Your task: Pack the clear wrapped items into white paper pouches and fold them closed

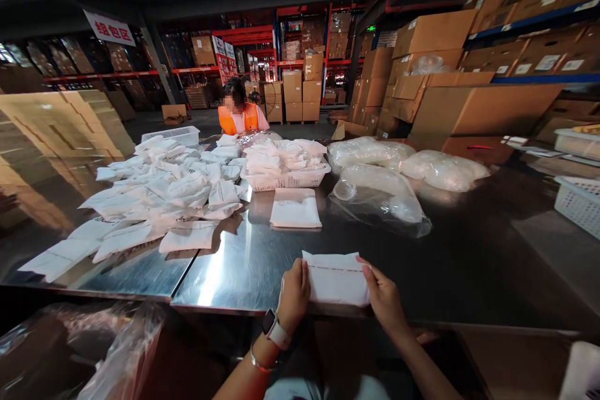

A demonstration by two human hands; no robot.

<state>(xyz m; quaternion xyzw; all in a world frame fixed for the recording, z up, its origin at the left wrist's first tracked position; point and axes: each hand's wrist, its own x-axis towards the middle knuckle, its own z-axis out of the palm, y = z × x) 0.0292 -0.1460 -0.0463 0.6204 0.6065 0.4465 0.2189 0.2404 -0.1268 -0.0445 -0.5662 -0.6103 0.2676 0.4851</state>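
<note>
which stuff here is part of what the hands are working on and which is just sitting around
In hand:
left hand and right hand gripping a flat white paper packet at the near edge of the shiny steel table

Lying about:
small stack of white packets
loose heap of white packets
white mesh basket of packets
clear plastic bags
brown cardboard boxes

table (pixel 244 269): polished metal, glossy, reflective | packet (pixel 336 278): matt white paper-like | bags (pixel 379 197): clear glossy plastic film | basket (pixel 285 180): white plastic lattice | boxes (pixel 435 34): matt brown cardboard
</note>
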